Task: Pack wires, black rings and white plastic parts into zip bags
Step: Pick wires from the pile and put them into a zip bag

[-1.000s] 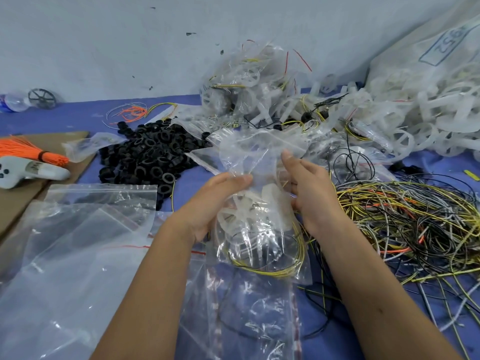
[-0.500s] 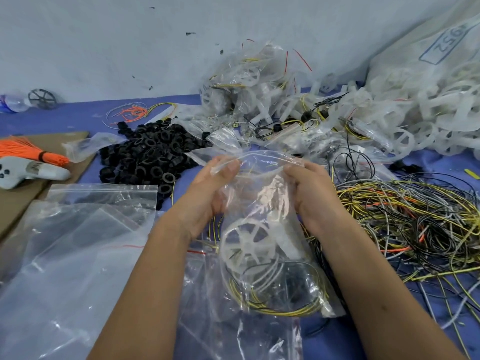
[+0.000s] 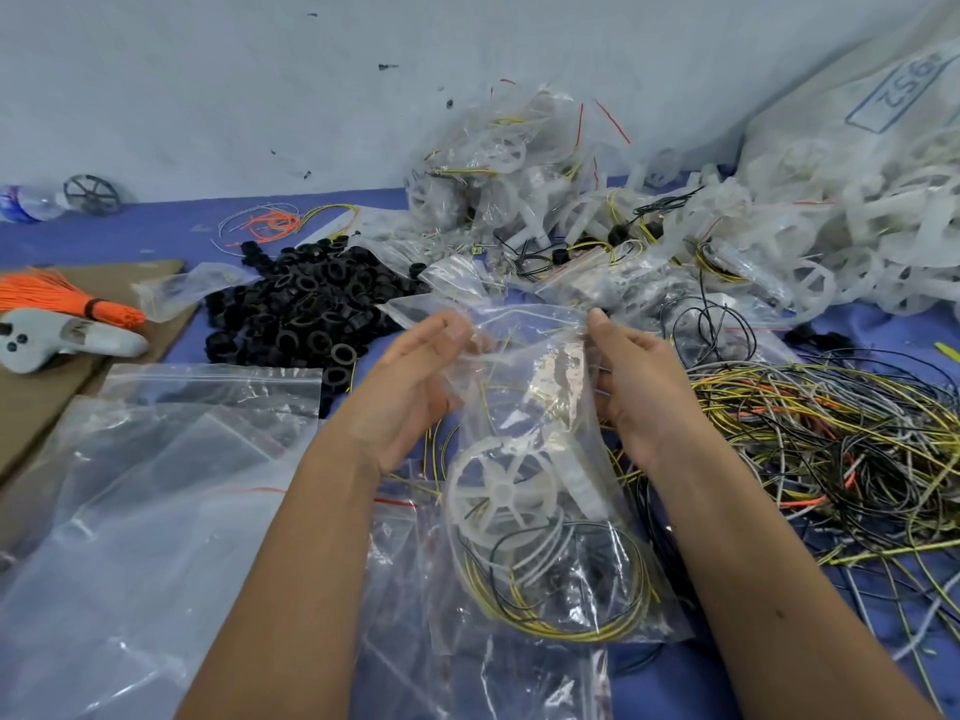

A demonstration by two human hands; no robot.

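Note:
I hold a clear zip bag (image 3: 540,407) upright in the middle of the view. My left hand (image 3: 410,392) pinches its top left edge, and my right hand (image 3: 634,381) pinches its top right edge. Inside the bag lie a white plastic wheel part (image 3: 501,493) and coiled yellow, black and white wires (image 3: 566,600). A pile of black rings (image 3: 306,309) lies behind my left hand. Loose tangled wires (image 3: 831,444) spread out to the right. White plastic parts (image 3: 857,241) are heaped at the back right.
Empty zip bags (image 3: 156,491) are stacked at the left and under the held bag. Filled bags (image 3: 509,163) pile up at the back against the wall. An orange wire bundle (image 3: 62,298) and a grey tool (image 3: 57,340) rest on cardboard at the far left.
The bag has dropped lower so its contents hang at the bottom. Both hands have slid up to the bag's top edge and moved apart.

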